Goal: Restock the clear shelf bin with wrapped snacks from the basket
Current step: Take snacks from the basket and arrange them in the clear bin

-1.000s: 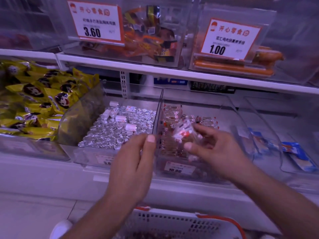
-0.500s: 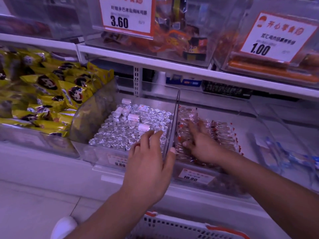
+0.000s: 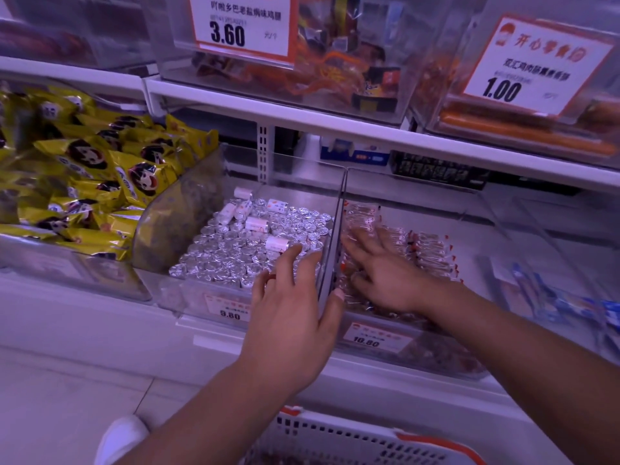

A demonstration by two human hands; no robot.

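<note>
Risk first, as I judge it: my right hand point(image 3: 385, 276) lies flat in the bin point(image 3: 436, 360), fingers spread and straight on the wrapped snacks point(image 3: 426, 250), holding none; a hard sweep could shove the neat rows askew or push packs over the low front lip. My left hand point(image 3: 295, 317) straddles the wall between bins, thumb on the snack side, fingers loosely open over the foil rolls point(image 3: 241, 253) next door; whether it truly clamps the wall I cannot tell. Leaning there could nudge the bin or knock rolls loose. Below, the basket point(image 3: 352, 437) sits at the frame's edge, its contents mostly hidden
</note>
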